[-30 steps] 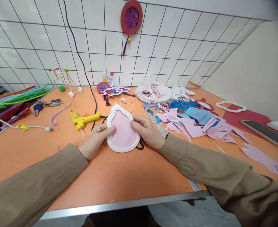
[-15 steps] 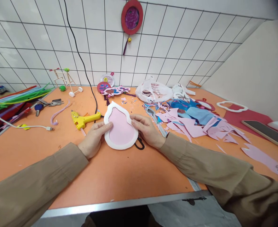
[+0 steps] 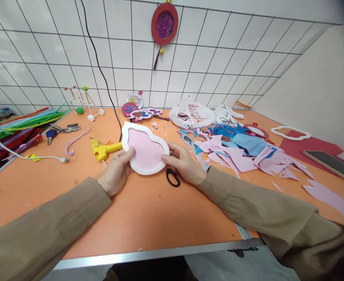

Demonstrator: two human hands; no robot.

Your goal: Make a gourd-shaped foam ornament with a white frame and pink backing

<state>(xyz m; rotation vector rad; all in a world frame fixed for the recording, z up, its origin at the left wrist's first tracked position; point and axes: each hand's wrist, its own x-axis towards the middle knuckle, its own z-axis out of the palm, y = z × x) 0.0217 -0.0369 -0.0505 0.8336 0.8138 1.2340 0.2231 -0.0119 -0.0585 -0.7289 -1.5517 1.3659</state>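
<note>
Between my two hands I hold a gourd-shaped foam piece [image 3: 146,150], a white frame around a pale pink panel, tilted with its narrow tip to the upper left. My left hand [image 3: 117,168] pinches its left edge, thumb on the front. On the right edge, my right hand [image 3: 184,162] grips it with thumb in front and fingers behind. A black scissor handle [image 3: 173,178] shows on the table just below the right hand; the rest of it is hidden. Left of the foam piece lies a yellow glue gun [image 3: 104,149].
Pink and blue foam scraps [image 3: 236,154] lie at the right, with a white plastic bag [image 3: 191,113] behind them. A phone [image 3: 331,166] rests near the right edge. Keys [image 3: 65,128], a white cable [image 3: 28,157] and a small stick tricycle [image 3: 84,103] are on the left.
The foam piece has turned counterclockwise, its tip moving left, and risen slightly. Both hands keep hold of it, and more of the scissor handle shows.
</note>
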